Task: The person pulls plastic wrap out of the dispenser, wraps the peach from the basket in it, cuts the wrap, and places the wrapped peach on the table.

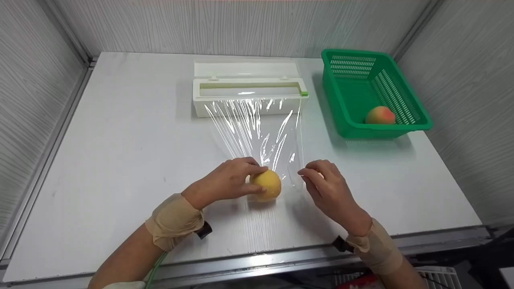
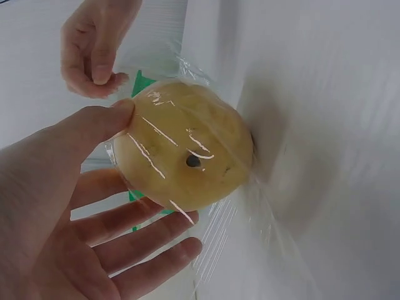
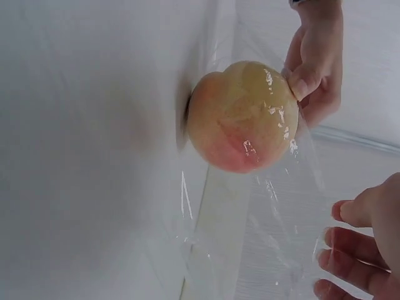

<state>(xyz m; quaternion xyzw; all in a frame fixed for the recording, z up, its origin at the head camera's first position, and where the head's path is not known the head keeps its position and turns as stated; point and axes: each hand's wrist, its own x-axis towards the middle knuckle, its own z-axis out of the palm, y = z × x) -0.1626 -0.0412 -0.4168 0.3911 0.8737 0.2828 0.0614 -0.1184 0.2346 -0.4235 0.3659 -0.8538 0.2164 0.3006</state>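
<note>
A yellow peach [image 1: 268, 185] with a pink blush [image 3: 240, 147] sits near the table's front, under clear plastic wrap [image 1: 277, 138]. My left hand [image 1: 231, 178] grips its left side, thumb and fingers spread around it over the film. A dark stem hollow [image 2: 193, 160] shows on the peach in the left wrist view. To the right of the peach, my right hand [image 1: 331, 188] pinches the film's right edge between thumb and index finger, its other fingers loosely bent. From there the creased sheet runs back to a white wrap dispenser [image 1: 251, 106], whose lid stands raised.
At the back right stands a green plastic basket [image 1: 341, 114] holding another peach [image 1: 380, 115]. A small green cutter slide [image 1: 304, 94] sits at the dispenser's right end. Pale wood-grain panels [image 1: 241, 26] enclose the white table [image 1: 132, 160], with a metal rail [image 1: 261, 259] along its front.
</note>
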